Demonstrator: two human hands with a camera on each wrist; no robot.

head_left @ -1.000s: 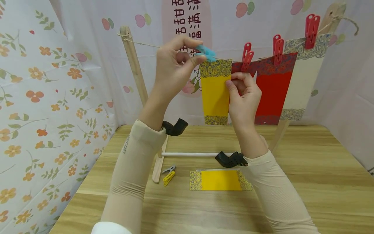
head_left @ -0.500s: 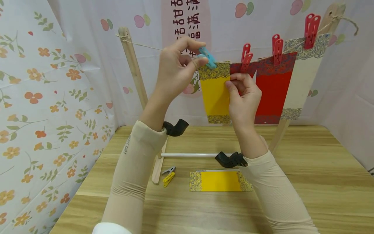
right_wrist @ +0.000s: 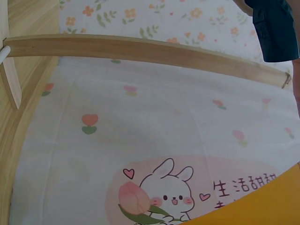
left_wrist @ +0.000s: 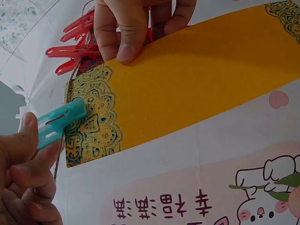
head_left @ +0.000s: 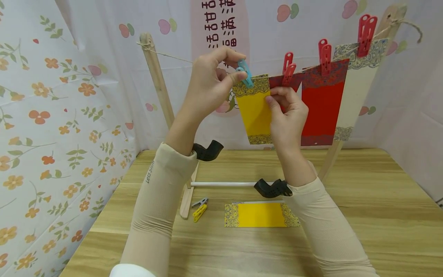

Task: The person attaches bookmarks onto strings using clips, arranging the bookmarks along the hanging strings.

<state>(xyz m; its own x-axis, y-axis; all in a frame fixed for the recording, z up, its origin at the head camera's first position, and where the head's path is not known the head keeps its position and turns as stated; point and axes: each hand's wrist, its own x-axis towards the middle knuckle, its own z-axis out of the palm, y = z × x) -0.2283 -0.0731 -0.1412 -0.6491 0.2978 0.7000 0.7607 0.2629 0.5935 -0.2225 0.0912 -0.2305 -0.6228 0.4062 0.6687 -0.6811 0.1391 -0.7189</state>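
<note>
My left hand (head_left: 209,84) pinches a blue clothespin (head_left: 247,77) between thumb and finger. In the left wrist view the tip of the clothespin (left_wrist: 70,115) lies over the patterned top end of a yellow paper card (left_wrist: 187,75), at the twine. With thumb and fingertips, my right hand (head_left: 288,113) holds that card's right edge near its top. The card tilts slightly in the head view. Only a corner of the yellow card (right_wrist: 262,204) shows in the right wrist view. Directly right of it hangs a red card (head_left: 322,111) under red clothespins (head_left: 326,59).
A cream card (head_left: 360,88) hangs farther right on the twine (head_left: 169,55), which runs between wooden posts (head_left: 157,80). On the table lie another yellow card (head_left: 260,214), a yellow clothespin (head_left: 199,212) and a grey clothespin (head_left: 200,202). A white rod (head_left: 225,184) crosses low between the posts.
The blue clothespin has moved down in my left hand, and the card's top end has dropped with it. The card's lower end has swung right. My right hand has barely moved.
</note>
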